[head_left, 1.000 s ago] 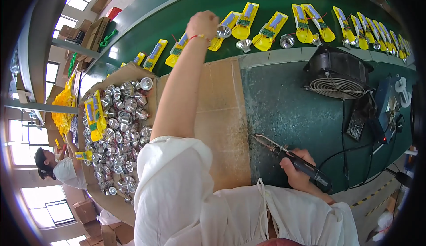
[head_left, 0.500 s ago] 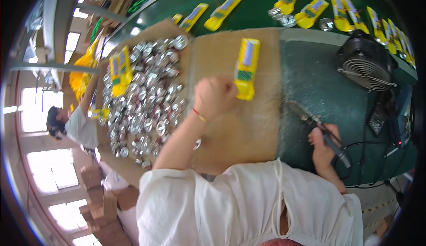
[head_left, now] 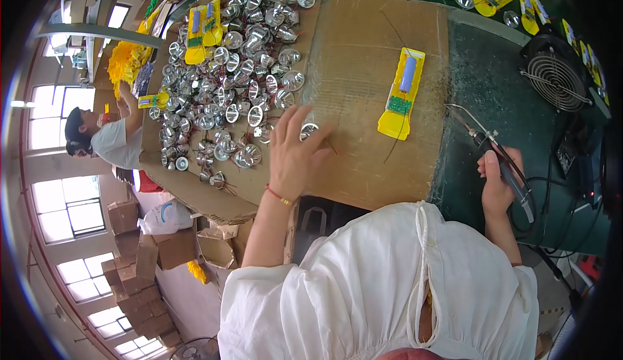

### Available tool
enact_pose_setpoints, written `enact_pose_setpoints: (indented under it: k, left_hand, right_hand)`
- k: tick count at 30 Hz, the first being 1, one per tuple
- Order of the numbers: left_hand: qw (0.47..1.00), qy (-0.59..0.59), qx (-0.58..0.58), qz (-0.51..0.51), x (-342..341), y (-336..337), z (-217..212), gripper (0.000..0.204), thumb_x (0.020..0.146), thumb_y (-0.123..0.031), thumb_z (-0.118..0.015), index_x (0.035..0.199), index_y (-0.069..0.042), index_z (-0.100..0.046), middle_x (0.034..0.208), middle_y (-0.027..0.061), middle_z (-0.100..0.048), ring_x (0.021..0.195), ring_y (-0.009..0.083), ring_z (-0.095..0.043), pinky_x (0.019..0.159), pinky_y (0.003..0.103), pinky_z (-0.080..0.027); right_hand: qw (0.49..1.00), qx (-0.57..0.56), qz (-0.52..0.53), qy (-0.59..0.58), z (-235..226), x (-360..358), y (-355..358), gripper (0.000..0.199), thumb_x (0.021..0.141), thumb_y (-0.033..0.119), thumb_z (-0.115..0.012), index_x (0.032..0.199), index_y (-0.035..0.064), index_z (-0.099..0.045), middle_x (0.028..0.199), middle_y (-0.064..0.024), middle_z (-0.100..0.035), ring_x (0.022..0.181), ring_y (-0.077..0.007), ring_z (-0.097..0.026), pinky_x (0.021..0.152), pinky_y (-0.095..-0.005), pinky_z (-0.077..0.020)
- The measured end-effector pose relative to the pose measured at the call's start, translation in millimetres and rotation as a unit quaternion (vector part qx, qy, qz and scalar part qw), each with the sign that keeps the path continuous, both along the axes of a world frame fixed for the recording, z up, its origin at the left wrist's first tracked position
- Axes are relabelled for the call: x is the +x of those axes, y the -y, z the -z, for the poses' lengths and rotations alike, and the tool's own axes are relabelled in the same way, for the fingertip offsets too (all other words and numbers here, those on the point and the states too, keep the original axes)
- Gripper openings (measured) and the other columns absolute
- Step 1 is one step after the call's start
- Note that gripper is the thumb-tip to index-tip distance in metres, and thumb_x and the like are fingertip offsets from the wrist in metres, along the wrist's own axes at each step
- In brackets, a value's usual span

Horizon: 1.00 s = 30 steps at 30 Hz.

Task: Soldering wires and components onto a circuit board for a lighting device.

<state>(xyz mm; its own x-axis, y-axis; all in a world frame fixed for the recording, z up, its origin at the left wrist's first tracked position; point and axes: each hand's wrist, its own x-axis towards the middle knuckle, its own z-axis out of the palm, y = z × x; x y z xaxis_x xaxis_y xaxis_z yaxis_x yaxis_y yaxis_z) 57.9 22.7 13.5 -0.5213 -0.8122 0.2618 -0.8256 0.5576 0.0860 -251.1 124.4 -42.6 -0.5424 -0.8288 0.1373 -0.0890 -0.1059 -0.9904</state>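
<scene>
One long yellow plastic shell lies flat on a flattened brown cardboard sheet, which covers part of a green surface specked with pale bits. The shell holds a smooth purple-blue tube and a small green board, and thin dark wires poke out past both ends. To its left, the left hand is over the cardboard with its fingers spread apart. A little shiny silver cup is right by them, partly hidden; I cannot tell if they touch it. The right hand is wrapped around a dark-handled soldering iron with a thin metal tip.

A big heap of round, shiny silver cups lies further left, with two yellow shells on top. At the far right, a black fan with a round wire guard blocks part of a row of yellow shells. Past the heap are a person in a white top, brown boxes and bright windows.
</scene>
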Motion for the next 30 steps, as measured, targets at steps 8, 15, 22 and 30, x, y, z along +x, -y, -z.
enact_pose_setpoints:
  k: [8,15,22,30]
  left_hand:
    - [0.884,-0.357,0.280,-0.118,-40,14,34,0.011,0.074,-0.011,-0.067,0.080,-0.002,-0.067,0.075,0.0089,-0.064,0.069,0.0188,-0.062,0.063,0.028,-0.047]
    - [0.904,-0.356,0.231,-0.043,-79,19,46,0.011,0.077,-0.011,-0.065,0.078,0.000,-0.066,0.071,0.0093,-0.060,0.060,0.0177,-0.057,0.055,0.027,-0.045]
    - [0.926,-0.324,0.181,-0.062,-93,22,50,0.012,0.076,-0.011,-0.066,0.070,-0.001,-0.063,0.071,0.0098,-0.058,0.063,0.0224,-0.057,0.056,0.032,-0.045]
    - [0.909,-0.341,0.224,-0.080,-92,25,47,0.012,0.075,-0.011,-0.066,0.070,0.000,-0.063,0.070,0.0104,-0.057,0.058,0.0225,-0.058,0.054,0.031,-0.045]
  right_hand:
    - [1.000,-0.010,-0.017,0.015,-11,11,-12,0.016,0.080,0.007,-0.063,0.089,-0.0026,-0.054,0.067,-0.0080,-0.059,0.056,-0.0084,-0.055,0.052,-0.0207,-0.0447]
    - [0.994,-0.018,-0.072,-0.080,-11,37,11,0.015,0.077,0.009,-0.067,0.083,0.0001,-0.057,0.064,-0.0029,-0.059,0.055,-0.0054,-0.052,0.050,-0.0208,-0.0416]
    - [0.993,-0.025,-0.085,-0.074,-7,48,30,0.014,0.077,0.010,-0.066,0.081,0.0008,-0.056,0.062,-0.0019,-0.057,0.054,-0.0043,-0.051,0.049,-0.0201,-0.0406]
    - [0.992,0.052,-0.093,0.060,-8,50,36,0.014,0.079,0.010,-0.065,0.080,0.0014,-0.054,0.063,-0.0023,-0.059,0.054,-0.0045,-0.052,0.049,-0.0186,-0.0413]
